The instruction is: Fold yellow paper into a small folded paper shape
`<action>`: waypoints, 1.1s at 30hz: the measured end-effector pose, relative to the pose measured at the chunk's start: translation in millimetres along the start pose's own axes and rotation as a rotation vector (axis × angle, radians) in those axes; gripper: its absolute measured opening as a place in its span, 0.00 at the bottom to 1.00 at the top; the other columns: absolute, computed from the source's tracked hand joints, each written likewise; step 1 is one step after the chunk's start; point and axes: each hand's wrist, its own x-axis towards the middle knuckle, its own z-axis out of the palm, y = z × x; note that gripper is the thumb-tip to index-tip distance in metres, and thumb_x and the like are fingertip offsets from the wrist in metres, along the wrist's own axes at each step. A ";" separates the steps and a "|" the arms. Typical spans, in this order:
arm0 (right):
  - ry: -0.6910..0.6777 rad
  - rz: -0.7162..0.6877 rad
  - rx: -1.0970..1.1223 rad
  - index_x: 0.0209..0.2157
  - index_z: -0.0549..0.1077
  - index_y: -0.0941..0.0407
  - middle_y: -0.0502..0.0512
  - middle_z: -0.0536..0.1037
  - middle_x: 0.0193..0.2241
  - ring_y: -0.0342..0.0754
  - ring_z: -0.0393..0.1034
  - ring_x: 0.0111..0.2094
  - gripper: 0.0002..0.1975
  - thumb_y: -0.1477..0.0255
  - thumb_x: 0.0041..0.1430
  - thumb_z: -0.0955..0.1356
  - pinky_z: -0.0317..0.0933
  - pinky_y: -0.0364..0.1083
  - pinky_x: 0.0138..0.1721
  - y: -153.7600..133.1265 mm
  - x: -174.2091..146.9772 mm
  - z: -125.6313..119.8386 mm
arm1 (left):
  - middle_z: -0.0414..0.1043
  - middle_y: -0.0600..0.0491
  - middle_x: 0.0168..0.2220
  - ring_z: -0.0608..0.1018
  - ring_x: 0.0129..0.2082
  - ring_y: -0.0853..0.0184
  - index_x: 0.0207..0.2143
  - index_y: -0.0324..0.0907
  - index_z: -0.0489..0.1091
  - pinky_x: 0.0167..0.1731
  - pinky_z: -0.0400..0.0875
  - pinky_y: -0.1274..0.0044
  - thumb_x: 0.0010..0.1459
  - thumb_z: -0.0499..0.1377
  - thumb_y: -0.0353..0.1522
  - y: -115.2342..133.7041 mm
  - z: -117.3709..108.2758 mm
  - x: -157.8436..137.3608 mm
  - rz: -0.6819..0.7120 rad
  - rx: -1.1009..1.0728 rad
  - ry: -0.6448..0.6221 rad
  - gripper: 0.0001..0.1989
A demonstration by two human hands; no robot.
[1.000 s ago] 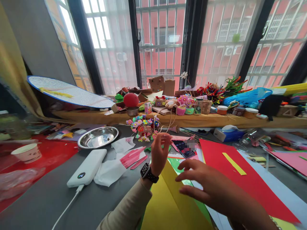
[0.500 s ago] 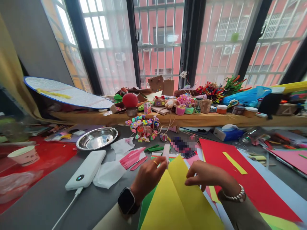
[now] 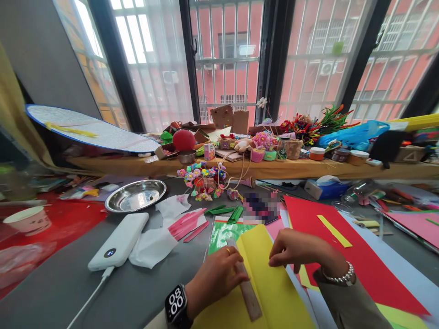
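A creased sheet of yellow paper (image 3: 274, 292) lies in front of me. My left hand (image 3: 219, 276), with a ring and a watch, is closed on a narrow greyish ruler (image 3: 252, 299). The ruler lies lengthwise on the paper, just left of the crease. Bent fingers of my right hand (image 3: 295, 249) grip the sheet near its right edge; part of that grip is hidden. Past the sheet's far end is a green-and-white packet (image 3: 222, 233) with folded green strips (image 3: 236, 214) on it.
Red paper (image 3: 329, 228) with a yellow strip lies at right. Left are pink strips on white tissue (image 3: 154, 249), a cabled power bank (image 3: 120, 242), a metal dish (image 3: 135, 196) and a paper cup (image 3: 29, 220). Beaded flowers (image 3: 202, 180) stand at the back.
My left hand has moved down and nearer with the ruler, which was upright at the paper's far end and now lies along the sheet. My right hand has barely moved.
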 end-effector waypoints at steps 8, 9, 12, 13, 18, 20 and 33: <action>-0.005 -0.032 0.010 0.27 0.75 0.60 0.51 0.69 0.20 0.38 0.62 0.14 0.16 0.63 0.44 0.64 0.57 0.36 0.13 5.1 1.9 0.1 | 0.61 0.46 0.49 0.62 0.50 0.59 0.48 0.42 0.57 0.48 0.55 0.69 0.40 0.56 0.48 -3.0 -1.9 -3.1 0.289 0.047 -0.076 0.33; -0.002 -0.041 0.013 0.27 0.75 0.60 0.51 0.69 0.19 0.38 0.63 0.15 0.16 0.63 0.44 0.64 0.58 0.37 0.13 5.9 2.1 -0.3 | 0.63 0.47 0.47 0.63 0.48 0.59 0.47 0.42 0.58 0.47 0.57 0.70 0.42 0.56 0.47 -1.1 -0.9 -3.1 0.314 0.076 -0.072 0.30; 0.004 -0.089 0.013 0.27 0.75 0.60 0.50 0.69 0.19 0.39 0.64 0.17 0.16 0.62 0.45 0.63 0.60 0.37 0.17 7.8 2.2 -1.7 | 0.69 0.46 0.38 0.69 0.42 0.62 0.40 0.40 0.63 0.42 0.62 0.71 0.51 0.52 0.41 1.5 4.5 -3.0 0.361 0.190 -0.006 0.17; -0.001 -0.104 0.012 0.27 0.75 0.60 0.50 0.68 0.19 0.39 0.64 0.18 0.16 0.62 0.45 0.63 0.61 0.37 0.18 8.5 2.3 -2.2 | 0.70 0.46 0.35 0.71 0.39 0.64 0.39 0.40 0.64 0.41 0.63 0.72 0.54 0.49 0.37 1.0 6.1 -3.0 0.383 0.218 0.015 0.13; -0.020 -0.090 0.022 0.27 0.75 0.59 0.49 0.67 0.18 0.39 0.63 0.19 0.15 0.64 0.45 0.63 0.61 0.37 0.19 11.3 3.4 -3.4 | 0.71 0.51 0.26 0.72 0.27 0.70 0.33 0.41 0.66 0.30 0.65 0.79 0.57 0.45 0.29 -7.2 1.4 -1.7 0.358 0.128 0.098 0.10; -0.009 -0.066 0.000 0.26 0.75 0.59 0.48 0.65 0.16 0.39 0.62 0.18 0.12 0.67 0.45 0.63 0.61 0.37 0.19 11.8 3.9 -3.6 | 0.71 0.53 0.24 0.72 0.24 0.72 0.32 0.40 0.66 0.25 0.64 0.82 0.57 0.46 0.32 -12.2 -5.6 -0.3 0.202 -0.035 0.130 0.10; -0.039 -0.049 -0.011 0.29 0.75 0.60 0.52 0.71 0.21 0.41 0.66 0.19 0.17 0.62 0.44 0.64 0.60 0.37 0.18 12.4 3.5 -4.2 | 0.66 0.45 0.42 0.67 0.42 0.58 0.35 0.40 0.69 0.43 0.57 0.63 0.45 0.59 0.36 -13.4 -10.4 15.4 -0.061 0.306 0.143 0.13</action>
